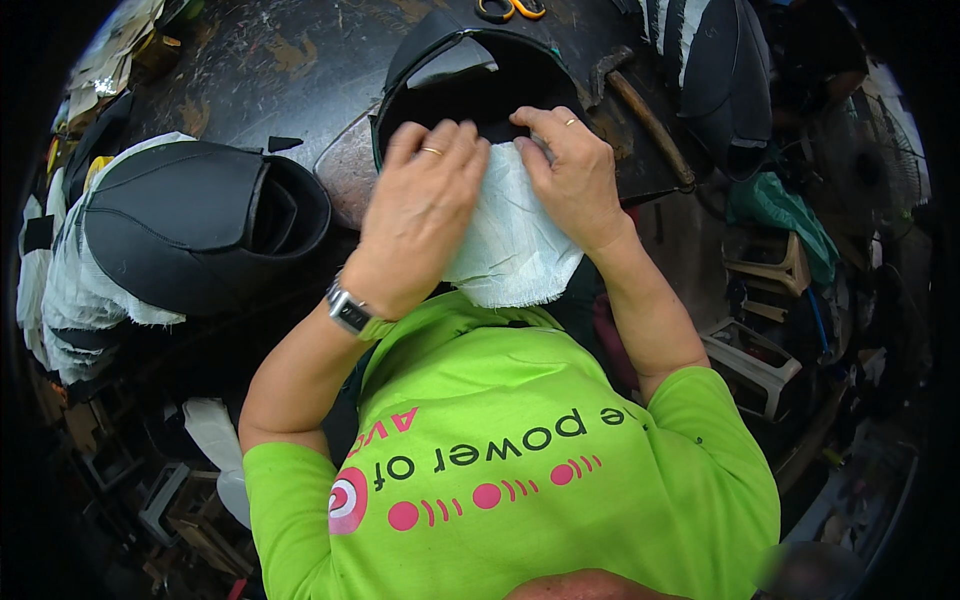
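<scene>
A black curved shell piece (440, 45) with a hollow inside stands at the table's edge in front of me. From its near rim a white woven cloth (510, 240) with frayed edges hangs toward my shirt. My left hand (425, 205), slightly blurred, is closed at the cloth's left edge with its fingers bent over the rim; its thumb is hidden. At the cloth's upper right, my right hand (578, 180) grips the edge, thumb on the cloth and index finger reaching into the hollow.
Another black padded shell (170, 220) lies on white cloth at the left. A hammer (645, 115) rests right of the work, and orange-handled scissors (510, 10) lie at the far edge. Farther right are a dark shell (727, 80), a green bag (790, 220) and a plastic stool (755, 365).
</scene>
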Action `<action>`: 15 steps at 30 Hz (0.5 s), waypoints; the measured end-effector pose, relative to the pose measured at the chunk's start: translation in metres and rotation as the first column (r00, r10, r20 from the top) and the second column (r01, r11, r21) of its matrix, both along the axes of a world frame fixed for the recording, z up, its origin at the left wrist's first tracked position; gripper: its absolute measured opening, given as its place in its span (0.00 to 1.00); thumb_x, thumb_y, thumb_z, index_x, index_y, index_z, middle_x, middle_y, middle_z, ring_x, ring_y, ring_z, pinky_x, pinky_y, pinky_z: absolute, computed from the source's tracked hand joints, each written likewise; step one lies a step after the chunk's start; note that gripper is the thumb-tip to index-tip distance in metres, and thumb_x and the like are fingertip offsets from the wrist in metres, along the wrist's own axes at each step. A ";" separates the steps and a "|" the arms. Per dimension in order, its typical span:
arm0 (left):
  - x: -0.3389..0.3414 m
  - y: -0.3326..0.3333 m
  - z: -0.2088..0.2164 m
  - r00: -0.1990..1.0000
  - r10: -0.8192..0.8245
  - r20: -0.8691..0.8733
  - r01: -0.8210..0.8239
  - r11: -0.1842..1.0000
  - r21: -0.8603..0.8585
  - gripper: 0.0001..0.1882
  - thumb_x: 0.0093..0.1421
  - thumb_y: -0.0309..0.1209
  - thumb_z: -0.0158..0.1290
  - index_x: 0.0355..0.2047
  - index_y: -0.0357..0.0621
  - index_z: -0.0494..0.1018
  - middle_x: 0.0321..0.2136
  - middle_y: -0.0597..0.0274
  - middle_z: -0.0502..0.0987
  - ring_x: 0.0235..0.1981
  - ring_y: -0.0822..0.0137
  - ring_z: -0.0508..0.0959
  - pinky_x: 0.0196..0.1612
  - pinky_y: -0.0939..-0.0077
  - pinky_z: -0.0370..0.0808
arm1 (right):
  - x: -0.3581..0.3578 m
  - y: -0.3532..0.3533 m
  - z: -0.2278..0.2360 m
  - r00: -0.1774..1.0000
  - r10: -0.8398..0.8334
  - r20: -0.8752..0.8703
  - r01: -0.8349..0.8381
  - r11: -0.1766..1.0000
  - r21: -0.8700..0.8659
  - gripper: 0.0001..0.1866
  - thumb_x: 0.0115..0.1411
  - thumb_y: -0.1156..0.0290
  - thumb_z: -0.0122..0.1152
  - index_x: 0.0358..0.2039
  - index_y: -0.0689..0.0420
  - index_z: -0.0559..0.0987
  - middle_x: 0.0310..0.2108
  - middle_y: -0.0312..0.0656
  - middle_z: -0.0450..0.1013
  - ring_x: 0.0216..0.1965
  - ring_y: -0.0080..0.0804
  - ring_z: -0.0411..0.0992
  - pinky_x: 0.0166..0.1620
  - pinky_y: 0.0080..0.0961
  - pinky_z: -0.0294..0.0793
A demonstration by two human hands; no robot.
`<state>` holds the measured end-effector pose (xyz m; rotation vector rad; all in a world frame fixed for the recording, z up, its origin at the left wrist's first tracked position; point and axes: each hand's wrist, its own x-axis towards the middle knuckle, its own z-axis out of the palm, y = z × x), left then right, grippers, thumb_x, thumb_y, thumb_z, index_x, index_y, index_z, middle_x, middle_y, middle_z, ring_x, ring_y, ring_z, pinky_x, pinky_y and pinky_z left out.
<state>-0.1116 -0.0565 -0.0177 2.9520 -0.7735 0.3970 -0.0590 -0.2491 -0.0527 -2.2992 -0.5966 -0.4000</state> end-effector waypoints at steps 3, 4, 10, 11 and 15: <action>0.004 -0.010 0.000 0.989 -0.025 -0.145 0.035 0.997 0.063 0.25 0.58 0.23 0.52 0.57 0.33 0.71 0.52 0.50 0.76 0.55 0.58 0.75 0.59 0.65 0.70 | 0.001 -0.002 0.004 0.999 -0.009 0.032 0.005 0.994 0.111 0.17 0.58 0.80 0.67 0.49 0.62 0.81 0.36 0.45 0.81 0.33 0.34 0.81 0.39 0.27 0.79; 0.006 -0.012 -0.001 0.979 -0.014 -0.206 0.024 0.999 0.048 0.25 0.58 0.23 0.52 0.58 0.33 0.71 0.49 0.51 0.76 0.53 0.58 0.76 0.58 0.65 0.72 | 0.000 -0.004 0.006 1.000 -0.007 0.010 0.005 0.985 0.171 0.17 0.57 0.80 0.67 0.48 0.61 0.80 0.34 0.45 0.80 0.32 0.35 0.80 0.39 0.28 0.79; 0.014 -0.036 -0.020 0.996 0.080 -0.029 -0.082 0.996 -0.045 0.20 0.59 0.28 0.52 0.52 0.34 0.74 0.41 0.56 0.73 0.46 0.59 0.74 0.49 0.67 0.73 | -0.009 -0.020 0.015 0.986 -0.083 -0.142 0.114 0.968 0.222 0.18 0.57 0.82 0.66 0.49 0.59 0.79 0.27 0.40 0.74 0.25 0.25 0.71 0.32 0.22 0.74; 0.013 -0.039 -0.024 0.995 0.100 0.014 -0.099 0.994 -0.042 0.21 0.60 0.27 0.51 0.54 0.34 0.73 0.42 0.55 0.73 0.48 0.58 0.74 0.50 0.65 0.73 | -0.009 -0.021 0.015 0.988 -0.079 -0.135 0.110 0.964 0.243 0.19 0.57 0.82 0.66 0.49 0.58 0.79 0.27 0.39 0.73 0.24 0.24 0.69 0.32 0.21 0.73; 0.007 -0.036 -0.041 0.996 0.086 0.013 -0.080 0.967 -0.243 0.27 0.62 0.26 0.50 0.63 0.35 0.69 0.58 0.49 0.71 0.61 0.51 0.69 0.64 0.55 0.66 | -0.010 -0.024 0.012 0.982 -0.095 -0.162 0.144 0.936 0.321 0.20 0.56 0.82 0.65 0.51 0.57 0.80 0.27 0.38 0.72 0.24 0.22 0.68 0.30 0.20 0.72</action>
